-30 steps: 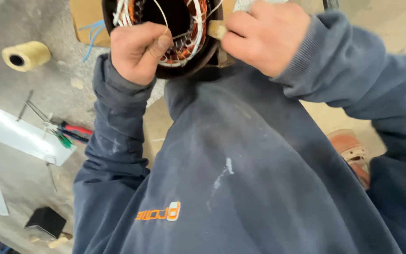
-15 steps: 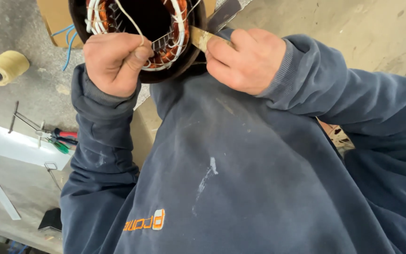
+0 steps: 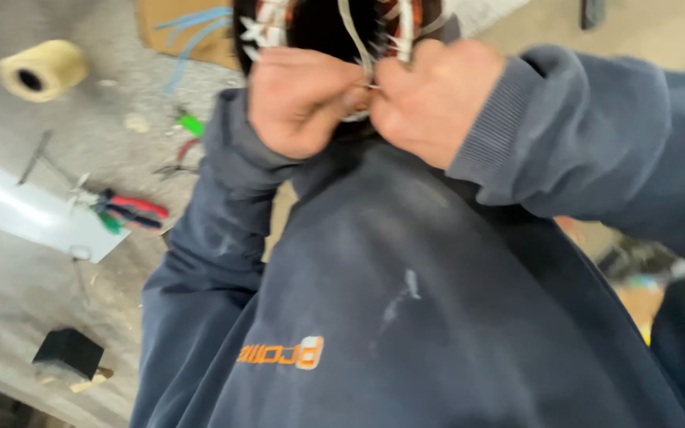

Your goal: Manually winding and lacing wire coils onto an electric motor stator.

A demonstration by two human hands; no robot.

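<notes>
Together, both hands pinched thin white lacing (image 3: pixel 356 55) at the wound motor stator (image 3: pixel 334 24): left hand (image 3: pixel 303 99), right hand (image 3: pixel 434 99) touching.

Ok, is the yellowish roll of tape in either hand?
No, the roll lies on the floor, apart from both hands at the wound coil.

I count my two hands, left hand (image 3: pixel 299 99) and right hand (image 3: pixel 430 99), on one wound motor stator (image 3: pixel 334 28). Left of my hands: one roll of tan tape (image 3: pixel 41 70), one piece of cardboard (image 3: pixel 176 32), one small black box (image 3: pixel 69 353), and two pliers, red-handled (image 3: pixel 132 212) and green-handled (image 3: pixel 186 139).
</notes>
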